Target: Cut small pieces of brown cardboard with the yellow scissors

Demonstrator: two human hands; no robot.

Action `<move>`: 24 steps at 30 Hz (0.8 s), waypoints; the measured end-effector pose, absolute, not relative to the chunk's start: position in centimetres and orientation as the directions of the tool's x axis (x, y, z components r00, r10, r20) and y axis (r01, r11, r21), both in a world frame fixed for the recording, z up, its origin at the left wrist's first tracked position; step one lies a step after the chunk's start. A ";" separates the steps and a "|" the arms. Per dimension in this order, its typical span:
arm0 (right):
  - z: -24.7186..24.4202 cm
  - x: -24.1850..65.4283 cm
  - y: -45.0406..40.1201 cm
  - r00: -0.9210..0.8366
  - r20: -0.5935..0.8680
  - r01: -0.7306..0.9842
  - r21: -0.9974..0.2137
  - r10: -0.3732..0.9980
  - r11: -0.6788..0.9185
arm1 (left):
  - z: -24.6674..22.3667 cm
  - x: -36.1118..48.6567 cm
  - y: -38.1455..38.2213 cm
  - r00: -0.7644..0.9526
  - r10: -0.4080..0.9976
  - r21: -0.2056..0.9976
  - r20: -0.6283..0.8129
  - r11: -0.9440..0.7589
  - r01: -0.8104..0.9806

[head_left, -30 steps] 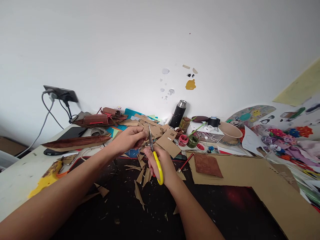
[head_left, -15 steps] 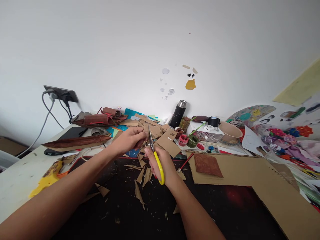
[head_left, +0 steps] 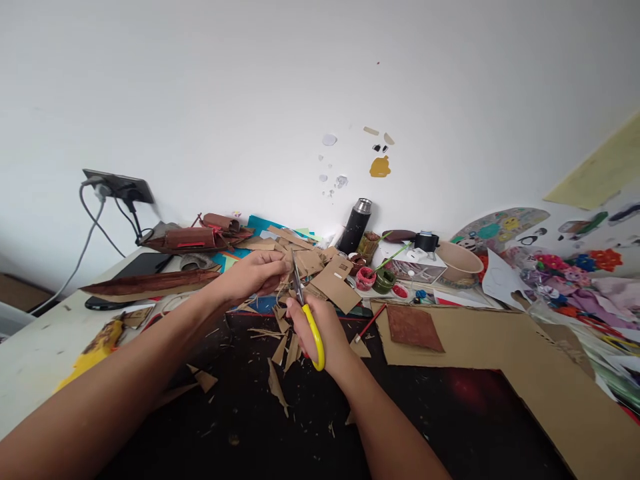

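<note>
My right hand (head_left: 323,333) is closed round the yellow handle of a pair of scissors (head_left: 315,337), whose metal blades point up and away. Just left of the blades, my left hand (head_left: 260,273) is pinched at its fingertips on a small piece that blends with the cardboard behind it; I cannot make out its shape. Cardboard scraps (head_left: 310,261) lie heaped behind both hands. More cut strips (head_left: 277,388) are scattered on the dark mat (head_left: 250,427) below them.
A black flask (head_left: 355,227) stands by the wall, near open paint jars (head_left: 384,281). On the right, a reddish-brown square (head_left: 414,327) rests on a large cardboard sheet (head_left: 480,340). At the left are brown cardboard boats (head_left: 150,285) and a yellow glue gun (head_left: 97,350).
Both hands and the scissors have shifted slightly left in the view. My left fingers have turned a little, still pinched beside the blades.
</note>
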State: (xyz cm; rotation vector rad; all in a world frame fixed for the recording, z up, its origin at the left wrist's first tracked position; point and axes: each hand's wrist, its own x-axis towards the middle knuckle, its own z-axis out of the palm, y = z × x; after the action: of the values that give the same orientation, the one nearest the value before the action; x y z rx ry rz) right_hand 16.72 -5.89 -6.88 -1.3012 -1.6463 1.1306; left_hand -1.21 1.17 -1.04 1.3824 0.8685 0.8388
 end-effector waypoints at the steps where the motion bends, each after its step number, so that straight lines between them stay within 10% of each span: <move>1: -6.8 16.7 -5.9 -0.195 0.025 0.334 -0.938 0.981 0.090 | -1.1 -1.1 1.1 0.450 0.893 1.000 -0.011 0.005 0.013; 24: -5.8 16.6 -5.9 -0.262 0.069 0.157 -0.981 0.963 0.113 | -1.2 0.6 -0.4 0.316 0.933 0.976 0.173 -0.205 0.070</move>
State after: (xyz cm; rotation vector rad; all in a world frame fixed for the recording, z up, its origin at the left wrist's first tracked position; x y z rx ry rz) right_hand 16.57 -5.94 -5.83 -1.1305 -1.5707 1.2400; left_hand 0.55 -0.41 -1.19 1.5572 0.9460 1.0560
